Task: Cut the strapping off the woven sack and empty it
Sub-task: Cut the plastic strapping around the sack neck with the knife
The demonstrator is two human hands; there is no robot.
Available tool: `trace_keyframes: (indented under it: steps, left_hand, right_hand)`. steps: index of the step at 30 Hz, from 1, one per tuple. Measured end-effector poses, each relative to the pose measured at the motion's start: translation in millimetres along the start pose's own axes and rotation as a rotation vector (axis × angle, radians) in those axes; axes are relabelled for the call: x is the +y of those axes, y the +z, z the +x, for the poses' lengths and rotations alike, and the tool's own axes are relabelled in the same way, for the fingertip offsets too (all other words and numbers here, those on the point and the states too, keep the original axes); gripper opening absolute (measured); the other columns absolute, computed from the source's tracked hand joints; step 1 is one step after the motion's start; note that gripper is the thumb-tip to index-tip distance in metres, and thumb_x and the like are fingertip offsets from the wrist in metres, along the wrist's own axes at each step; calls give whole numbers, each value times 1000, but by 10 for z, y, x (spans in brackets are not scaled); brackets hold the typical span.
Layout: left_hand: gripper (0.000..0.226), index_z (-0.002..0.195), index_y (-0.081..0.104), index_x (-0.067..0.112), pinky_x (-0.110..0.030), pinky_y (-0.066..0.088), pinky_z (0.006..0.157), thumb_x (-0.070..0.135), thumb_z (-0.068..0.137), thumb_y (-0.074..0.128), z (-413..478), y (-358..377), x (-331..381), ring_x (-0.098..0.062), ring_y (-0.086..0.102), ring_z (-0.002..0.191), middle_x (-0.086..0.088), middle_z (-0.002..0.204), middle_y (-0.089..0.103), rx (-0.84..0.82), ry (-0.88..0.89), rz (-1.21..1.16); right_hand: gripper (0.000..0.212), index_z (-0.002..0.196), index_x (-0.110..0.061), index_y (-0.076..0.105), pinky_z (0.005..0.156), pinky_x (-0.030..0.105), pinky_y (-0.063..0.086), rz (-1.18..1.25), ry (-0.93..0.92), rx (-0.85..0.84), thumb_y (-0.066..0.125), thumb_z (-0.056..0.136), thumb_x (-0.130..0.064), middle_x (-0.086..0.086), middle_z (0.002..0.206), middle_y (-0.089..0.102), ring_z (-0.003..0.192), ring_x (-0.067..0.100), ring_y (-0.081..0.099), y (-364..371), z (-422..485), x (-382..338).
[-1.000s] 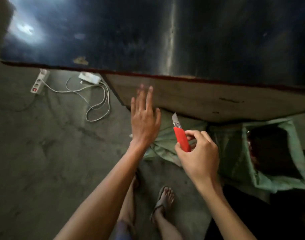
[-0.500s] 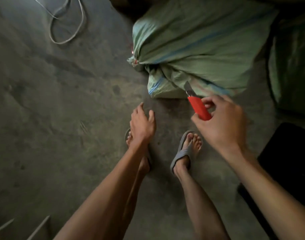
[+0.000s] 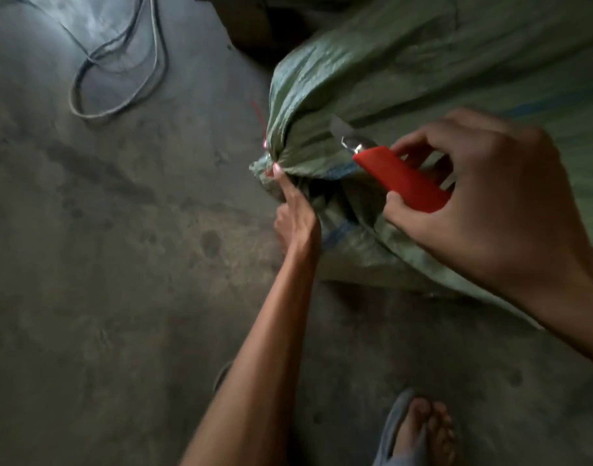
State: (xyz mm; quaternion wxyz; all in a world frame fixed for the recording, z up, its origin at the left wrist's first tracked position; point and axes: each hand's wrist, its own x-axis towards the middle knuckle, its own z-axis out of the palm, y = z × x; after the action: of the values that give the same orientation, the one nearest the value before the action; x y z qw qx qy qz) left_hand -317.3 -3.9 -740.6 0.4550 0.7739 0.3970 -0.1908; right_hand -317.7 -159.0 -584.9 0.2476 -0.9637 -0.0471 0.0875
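Moved up from the feet, the left hand (image 3: 296,223), released with forefinger straight, now touches the red strapping (image 3: 259,117) at the neck of the sack (image 3: 389,79) on the floor (image 3: 120,264); the right hand (image 3: 483,203) grasps the knife (image 3: 402,181) nearby, ready to cut.

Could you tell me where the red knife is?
The red knife sits right of centre, head view, in the right hand over the green sack.

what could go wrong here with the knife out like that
The knife in the right hand has its blade bared toward the tied neck, where a left hand finger rests by the red tie: a slip could cut that finger. The blade also sits over the sack, so it might slit the weave.
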Motion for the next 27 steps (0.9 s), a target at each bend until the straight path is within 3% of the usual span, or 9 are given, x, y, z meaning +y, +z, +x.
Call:
trace_keyframes:
  steps: [3,5,10,13,15,20,23,25,27]
  left_hand:
    - [115,146,52,26,-51,35,116,102,65,23,280,136,-89,-33,51,136,-15,147,55,-37,-167,-465]
    - [121,140,58,37,-53,38,115,108,44,39,626,284,-198,-29,55,134,-4,144,60,-162,-138,-727]
    - [76,120,73,11,-41,64,77,60,62,70,359,-44,568,-30,71,107,-12,118,75,-218,-88,-1092]
    - [56,129,62,2,-22,54,42,31,82,73,126,-255,849,-25,70,78,-17,109,70,-194,111,-1202]
    - [58,135,57,-5,-24,55,46,16,84,74,-142,-393,940,-23,69,70,-21,114,67,-249,223,-1281]
    - [82,144,49,0,-39,62,76,24,73,82,-726,-700,1140,-36,67,106,-25,138,58,-479,481,-1333]
    - [79,143,51,3,-58,37,113,33,77,82,-1021,-815,1196,-46,47,137,-28,147,50,-660,537,-1311]
    - [68,138,57,4,-61,29,117,35,82,79,-1228,-869,1227,-46,46,137,-27,145,53,-718,586,-1282]
    - [41,119,72,6,-53,48,106,31,87,71,-1433,-909,1239,-38,64,120,-22,129,67,-747,589,-1307]
  right_hand:
    - [42,105,-26,69,69,35,55,11,-67,24,71,69,-47,-7,101,65,82,11,61,-17,160,-16]
    - [45,104,-29,69,68,29,55,30,-119,12,66,65,-53,-11,98,66,78,5,61,-81,242,-55]
    - [42,94,-34,74,61,5,47,27,-217,49,68,55,-49,-19,83,71,64,-3,63,-392,316,-226]
    - [48,98,-32,75,55,-2,42,-7,-264,134,69,53,-49,-17,84,71,61,-9,58,-610,157,-384]
    - [49,98,-32,74,53,-4,41,29,-238,146,70,53,-48,-19,82,68,62,-10,57,-801,-61,-486]
    - [45,96,-32,73,52,4,41,62,-215,256,74,54,-46,-19,84,68,66,-9,60,-1362,-585,-668]
    - [39,96,-33,71,51,0,42,111,-235,367,76,59,-42,-19,84,68,66,-7,62,-1586,-781,-768]
    - [35,95,-33,70,50,-1,42,162,-241,403,78,61,-39,-18,83,68,71,-8,65,-1690,-916,-844]
    - [32,94,-32,70,49,-1,42,209,-258,430,79,64,-35,-17,81,69,76,-14,62,-1777,-1044,-898]
